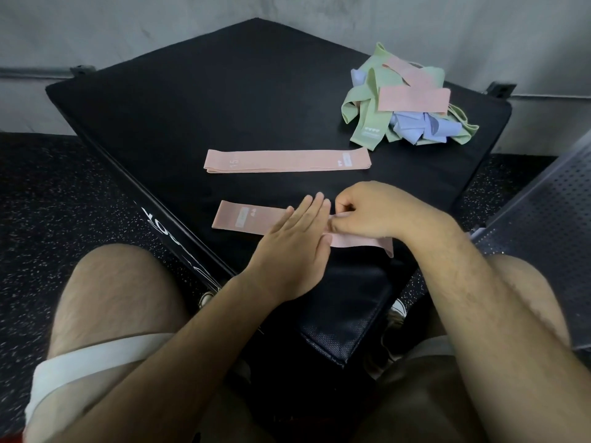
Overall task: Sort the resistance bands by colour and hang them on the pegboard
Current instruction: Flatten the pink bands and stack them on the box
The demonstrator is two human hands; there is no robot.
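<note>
Pink band (pixel 249 219) on black bench (pixel 224 107); grey wall (pixel 287 14)

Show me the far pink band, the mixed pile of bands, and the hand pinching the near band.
far pink band (pixel 287 160): head view, middle of its top face.
pile of bands (pixel 412 100): head view, pink band lying on top.
right hand (pixel 367 212): head view, its back; pinches near pink band (pixel 256 220).

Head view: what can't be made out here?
All in the head view:
- Near pink band: its middle is under the left hand and right hand.
- Tangled pile: overlap hides the count per colour.
- Perforated panel: cut off by the right edge; no pegs visible.
</note>
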